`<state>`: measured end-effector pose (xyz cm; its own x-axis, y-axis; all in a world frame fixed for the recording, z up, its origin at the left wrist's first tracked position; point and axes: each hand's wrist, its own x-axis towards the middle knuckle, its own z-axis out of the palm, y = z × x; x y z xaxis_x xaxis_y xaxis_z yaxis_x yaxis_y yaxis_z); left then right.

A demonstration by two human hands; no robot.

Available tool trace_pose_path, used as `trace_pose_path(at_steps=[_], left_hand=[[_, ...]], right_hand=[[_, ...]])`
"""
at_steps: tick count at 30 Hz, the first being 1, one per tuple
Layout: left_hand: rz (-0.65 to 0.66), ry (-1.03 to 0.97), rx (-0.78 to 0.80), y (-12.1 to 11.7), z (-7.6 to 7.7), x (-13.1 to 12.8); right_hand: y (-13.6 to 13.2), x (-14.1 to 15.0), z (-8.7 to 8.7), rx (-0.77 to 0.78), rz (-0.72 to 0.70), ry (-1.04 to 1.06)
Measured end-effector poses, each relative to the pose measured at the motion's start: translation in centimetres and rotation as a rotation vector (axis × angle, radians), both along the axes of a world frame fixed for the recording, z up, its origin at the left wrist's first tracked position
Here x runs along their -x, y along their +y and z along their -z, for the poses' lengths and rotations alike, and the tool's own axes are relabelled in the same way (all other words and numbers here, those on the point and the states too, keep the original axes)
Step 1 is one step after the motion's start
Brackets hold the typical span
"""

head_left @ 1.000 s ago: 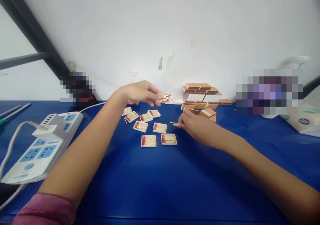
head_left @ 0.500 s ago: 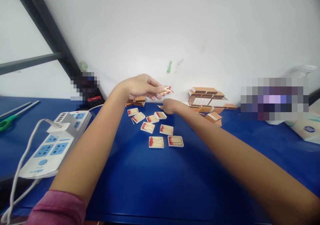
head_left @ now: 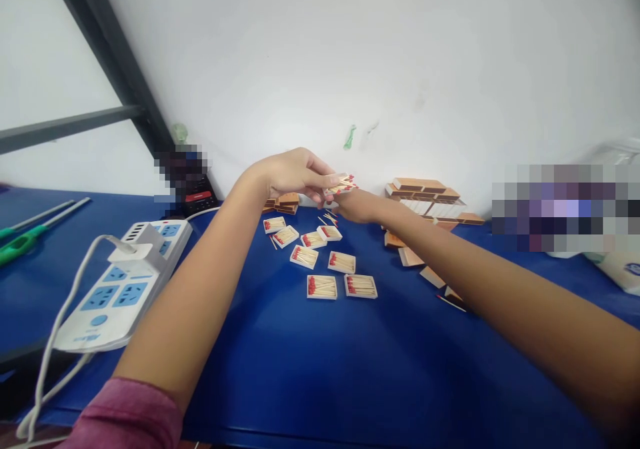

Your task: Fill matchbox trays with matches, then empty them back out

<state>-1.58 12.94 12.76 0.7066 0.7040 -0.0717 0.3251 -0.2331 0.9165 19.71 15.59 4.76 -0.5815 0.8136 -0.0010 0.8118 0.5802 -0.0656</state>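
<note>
Pinched between thumb and fingers of my left hand (head_left: 300, 170) is a matchbox tray (head_left: 341, 184) of red-tipped matches, raised above the table near the wall. My right hand (head_left: 356, 206) is close beside and below it, its fingers curled and mostly hidden, so I cannot see what they hold. A few loose matches (head_left: 328, 218) lie on the table by the right fingertips. Nearer to me, several filled matchbox trays (head_left: 321, 287) rest on the blue surface, red heads mostly to the left.
Stacked matchboxes (head_left: 425, 192) stand against the wall at right, with loose sleeves (head_left: 411, 256) in front. More boxes (head_left: 286, 200) sit behind my left wrist. A white power strip (head_left: 125, 282) with a cable lies left, beside green-handled tools (head_left: 25, 246). A single match (head_left: 451, 304) lies under my right forearm.
My right hand has come up against the tray in my left hand, where before it was lower, at the table. The whole view has shifted slightly.
</note>
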Motion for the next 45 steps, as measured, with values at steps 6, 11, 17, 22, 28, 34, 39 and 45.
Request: trace_pose_path(at_steps=[6, 11, 17, 22, 28, 34, 39, 45], left_hand=[[-0.007, 0.018, -0.015, -0.4, -0.2, -0.1], [-0.032, 0.033, -0.025, -0.5, -0.4, 0.0], [-0.007, 0.027, -0.008, -0.2, -0.1, 0.2], [-0.024, 0.016, 0.001, -0.3, 0.0, 0.5], [-0.002, 0.038, -0.019, -0.3, -0.1, 0.7], [-0.008, 0.035, -0.020, -0.4, -0.2, 0.9], [-0.003, 0.028, -0.025, -0.4, -0.2, 0.9], [-0.007, 0.033, -0.027, -0.6, -0.4, 1.0]], right_hand=[[0.2, -0.3, 1.1, 0.004, -0.103, -0.019], [0.6, -0.7, 1.4, 0.038, -0.079, 0.009], [1.6, -1.1, 1.4, 0.024, -0.087, 0.067], [1.8, -1.2, 1.9, 0.042, -0.133, 0.076], [1.9, -1.9, 1.8, 0.081, -0.114, 0.030], [1.6, -2.0, 1.0, 0.114, -0.096, -0.011], [1.2, -2.4, 0.9, 0.134, -0.109, -0.044], [0.7, -3.3, 1.4, 0.109, -0.103, -0.036]])
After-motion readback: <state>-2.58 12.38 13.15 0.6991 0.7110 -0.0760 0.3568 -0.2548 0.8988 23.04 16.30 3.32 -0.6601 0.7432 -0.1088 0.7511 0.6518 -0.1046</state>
